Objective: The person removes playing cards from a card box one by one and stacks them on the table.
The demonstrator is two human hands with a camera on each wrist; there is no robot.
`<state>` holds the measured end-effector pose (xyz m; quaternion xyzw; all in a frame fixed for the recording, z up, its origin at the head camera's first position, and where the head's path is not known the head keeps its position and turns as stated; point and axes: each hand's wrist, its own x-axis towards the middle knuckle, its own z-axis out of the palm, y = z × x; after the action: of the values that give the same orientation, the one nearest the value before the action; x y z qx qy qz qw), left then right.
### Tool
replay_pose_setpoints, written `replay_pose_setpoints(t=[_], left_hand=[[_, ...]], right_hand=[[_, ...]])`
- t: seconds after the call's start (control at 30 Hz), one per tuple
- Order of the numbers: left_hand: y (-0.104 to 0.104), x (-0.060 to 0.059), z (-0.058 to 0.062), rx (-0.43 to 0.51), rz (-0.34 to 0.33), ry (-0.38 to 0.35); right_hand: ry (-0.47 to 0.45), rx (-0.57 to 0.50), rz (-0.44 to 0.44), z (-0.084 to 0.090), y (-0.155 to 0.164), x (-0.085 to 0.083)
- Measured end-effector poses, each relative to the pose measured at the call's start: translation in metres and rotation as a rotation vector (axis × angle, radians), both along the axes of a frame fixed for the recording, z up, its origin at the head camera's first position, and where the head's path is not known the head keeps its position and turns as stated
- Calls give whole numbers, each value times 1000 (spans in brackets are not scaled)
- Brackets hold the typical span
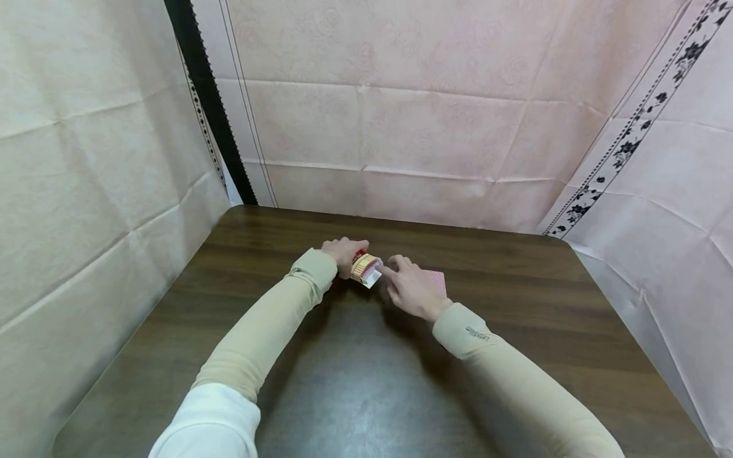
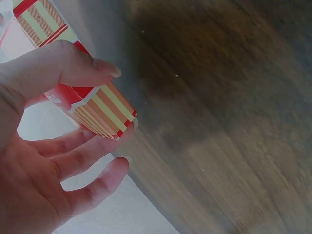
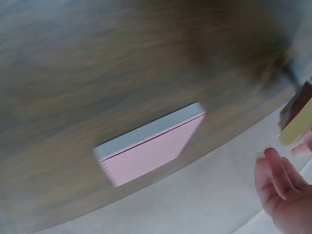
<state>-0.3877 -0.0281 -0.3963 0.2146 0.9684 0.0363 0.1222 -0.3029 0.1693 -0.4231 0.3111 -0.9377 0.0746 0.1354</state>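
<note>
A small card box (image 1: 363, 268) with red, orange and yellow stripes is in my left hand (image 1: 342, 253). In the left wrist view the thumb lies over the box (image 2: 109, 107) and the fingers support it from below. A white flap (image 1: 371, 278) sticks out from the box's right end. My right hand (image 1: 413, 287) is close to that end, its index finger stretched toward the flap; whether it touches is unclear. Just behind the right hand lies a stack of playing cards (image 1: 437, 278) with a pink patterned back, partly covered in the head view. The right wrist view shows the whole stack (image 3: 151, 153).
Both hands are over the far half of a dark brown wooden table (image 1: 355, 394). Pale cloth (image 1: 401, 127) hangs behind the table and along both sides. A black strip (image 1: 212, 95) runs down the cloth at the back left.
</note>
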Motion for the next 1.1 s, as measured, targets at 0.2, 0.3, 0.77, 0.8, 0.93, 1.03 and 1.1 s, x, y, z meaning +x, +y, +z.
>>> replay_pose_setpoints(t=[0.2,0.3,0.77,0.8,0.93,1.03,1.1], left_hand=[[5,2,1,-6,-18,3],[7,4,1,-8,-35,-8],[11,2,-2,-12,-38,4],[10,2,-3,-12,-38,7],[8,-1,-5,-23,-25,10],[5,-1,-5,-25,-8,0],[4,-2,-5,-22,0,-7]], right_hand=[[-97,109,-22,-3,-18,-2],[-131,132,-36,-7,-24,-3],[-133,136,-48,-13,-25,-9],[-132,128,-44,-12,-24,-9],[-128,90,-24,-13,-20,-8],[-116,52,-7,-12,-17,-7],[-111,20,4,-12,-15,-6]])
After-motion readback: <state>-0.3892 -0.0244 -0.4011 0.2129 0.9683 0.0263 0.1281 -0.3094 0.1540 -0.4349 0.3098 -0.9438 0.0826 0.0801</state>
